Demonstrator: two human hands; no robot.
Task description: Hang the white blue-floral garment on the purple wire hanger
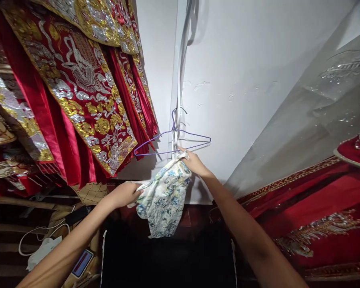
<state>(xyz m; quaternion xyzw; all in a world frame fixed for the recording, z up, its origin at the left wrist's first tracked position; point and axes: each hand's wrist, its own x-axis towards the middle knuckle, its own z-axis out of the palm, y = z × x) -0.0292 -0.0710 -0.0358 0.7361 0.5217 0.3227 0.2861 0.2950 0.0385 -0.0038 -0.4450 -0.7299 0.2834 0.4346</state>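
Observation:
A floral white, blue and green garment [165, 196] hangs bunched between my two hands. My left hand [124, 195] grips its left edge at waist height. My right hand [195, 162] holds its upper corner up against the lower bar of a purple wire hanger [172, 141]. The hanger hangs on a white cable or pipe [177, 100] that runs down the white wall [243, 80].
Red robes with gold and silver embroidery [78, 88] hang at the left. More red embroidered cloth under clear plastic [318, 192] lies at the right. A dark surface [168, 256] sits below my hands. White cords and small clutter [45, 240] lie at the lower left.

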